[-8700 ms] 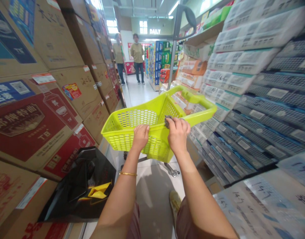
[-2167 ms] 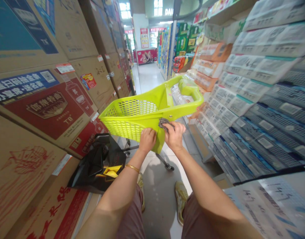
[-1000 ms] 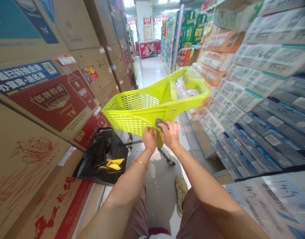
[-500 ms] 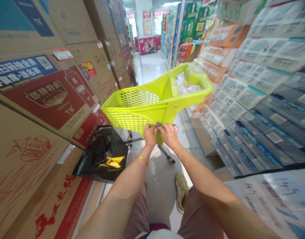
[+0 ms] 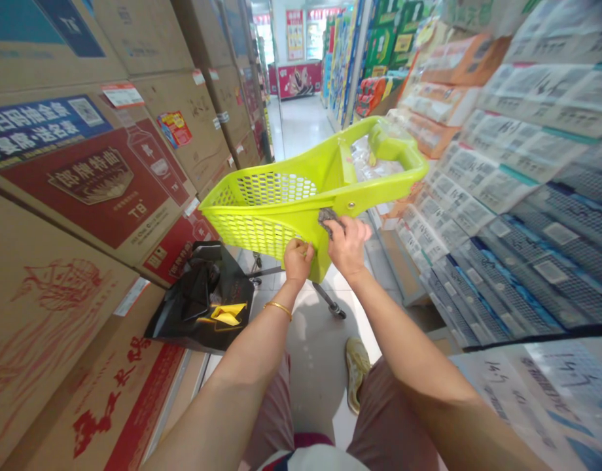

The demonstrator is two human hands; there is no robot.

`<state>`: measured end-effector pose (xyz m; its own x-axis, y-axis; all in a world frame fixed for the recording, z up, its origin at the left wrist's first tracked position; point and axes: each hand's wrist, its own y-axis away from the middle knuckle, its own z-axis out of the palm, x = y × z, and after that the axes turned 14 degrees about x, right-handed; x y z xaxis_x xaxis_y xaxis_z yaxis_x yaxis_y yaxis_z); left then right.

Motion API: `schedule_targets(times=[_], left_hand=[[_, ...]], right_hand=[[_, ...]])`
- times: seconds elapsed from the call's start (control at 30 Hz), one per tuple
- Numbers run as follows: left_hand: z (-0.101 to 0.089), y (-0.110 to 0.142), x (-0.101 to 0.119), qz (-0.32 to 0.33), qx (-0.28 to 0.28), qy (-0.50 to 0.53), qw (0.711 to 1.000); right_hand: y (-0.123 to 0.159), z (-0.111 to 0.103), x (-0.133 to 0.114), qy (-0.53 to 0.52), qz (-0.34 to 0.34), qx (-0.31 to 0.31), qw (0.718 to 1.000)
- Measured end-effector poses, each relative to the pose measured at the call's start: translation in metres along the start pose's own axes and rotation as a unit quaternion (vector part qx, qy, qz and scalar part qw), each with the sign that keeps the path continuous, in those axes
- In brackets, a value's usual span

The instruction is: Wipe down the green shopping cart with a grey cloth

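A lime-green plastic shopping cart (image 5: 301, 212) stands side-on in front of me, its basket pierced with holes and its handle end to the right. My right hand (image 5: 349, 243) is closed on a crumpled grey cloth (image 5: 327, 221), pressed to the cart's solid side panel below a round bolt. Lower and to the left, my left hand (image 5: 298, 259) rests against the same side with its fingers curled in; what they grip, if anything, is hidden. The two hands are apart.
Stacked cartons (image 5: 95, 176) wall the left side. On the floor by them is a black bag (image 5: 183, 320) with a yellow piece (image 5: 228, 314) in it. Packaged goods (image 5: 517, 216) are piled at right. A cart wheel (image 5: 336, 311) is near my shoe (image 5: 357, 373).
My right hand has moved up and slightly right along the cart's side with the grey cloth, away from my left hand. The left hand has stayed nearly in place.
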<state>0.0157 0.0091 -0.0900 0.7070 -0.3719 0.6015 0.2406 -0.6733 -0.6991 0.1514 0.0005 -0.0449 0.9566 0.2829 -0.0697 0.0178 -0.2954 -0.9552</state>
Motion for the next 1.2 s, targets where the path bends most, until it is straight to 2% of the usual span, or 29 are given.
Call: schedule_targets(times=[0.17,0.3,0.43,0.57,0.67,0.73,0.87,1.0,1.1,1.2], left_hand=[[-0.001,-0.003,-0.003,0.026,-0.019,-0.014,0.999],[-0.002,-0.005,-0.002,0.026,-0.02,-0.023,0.999],[-0.001,-0.005,-0.003,0.021,-0.009,-0.019,1.0],[0.0,-0.004,-0.004,0.014,-0.002,-0.012,1.0],[-0.001,-0.004,-0.004,0.013,-0.004,-0.008,1.0],[-0.002,-0.004,-0.003,0.012,-0.009,-0.008,1.0],[-0.003,-0.005,-0.004,0.018,-0.027,-0.011,0.999],[-0.002,-0.006,-0.005,0.026,-0.03,-0.012,0.999],[-0.001,-0.006,-0.005,0.03,-0.024,-0.006,0.999],[-0.002,-0.006,-0.006,0.033,-0.023,0.001,0.999]], right_hand=[[0.048,0.007,-0.001,-0.036,-0.08,-0.076,0.993],[0.071,0.007,-0.001,-0.043,-0.062,-0.107,0.991],[0.053,0.005,-0.002,-0.05,-0.069,-0.101,0.991],[0.015,0.004,-0.004,-0.016,-0.015,-0.029,0.999],[0.003,0.005,-0.004,-0.003,0.002,0.009,1.0],[0.009,0.008,-0.005,-0.007,-0.015,0.008,1.0],[0.039,0.01,-0.006,-0.01,-0.08,-0.032,0.996],[0.062,0.008,-0.009,-0.019,-0.071,-0.032,0.997],[0.062,0.006,-0.01,-0.025,-0.065,-0.036,0.997],[0.045,0.004,-0.008,-0.031,-0.067,-0.042,0.996]])
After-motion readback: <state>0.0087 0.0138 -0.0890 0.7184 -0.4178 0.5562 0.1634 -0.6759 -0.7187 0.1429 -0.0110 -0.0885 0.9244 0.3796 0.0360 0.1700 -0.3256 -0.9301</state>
